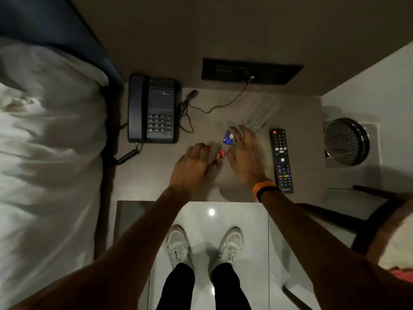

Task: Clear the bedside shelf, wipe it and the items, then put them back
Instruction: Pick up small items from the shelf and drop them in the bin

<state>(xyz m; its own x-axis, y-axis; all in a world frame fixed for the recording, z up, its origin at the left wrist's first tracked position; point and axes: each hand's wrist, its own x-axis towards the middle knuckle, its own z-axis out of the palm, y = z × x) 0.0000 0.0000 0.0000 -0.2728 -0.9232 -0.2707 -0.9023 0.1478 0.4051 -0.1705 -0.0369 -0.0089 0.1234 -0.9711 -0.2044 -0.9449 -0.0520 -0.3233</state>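
Shelf (156, 175): 1 phone (154, 109), 1 remote (281, 159), 1 glass (257, 118), 2 sweets – blue (229, 137), red (218, 158); both hands (192, 168) (245, 157) loose, empty

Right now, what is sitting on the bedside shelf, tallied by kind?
Telephone: 1
TV remote: 1
Clear drinking glass: 1
Wrapped sweets: 2, blue wrapper and red wrapper
Total: 5 items on the shelf
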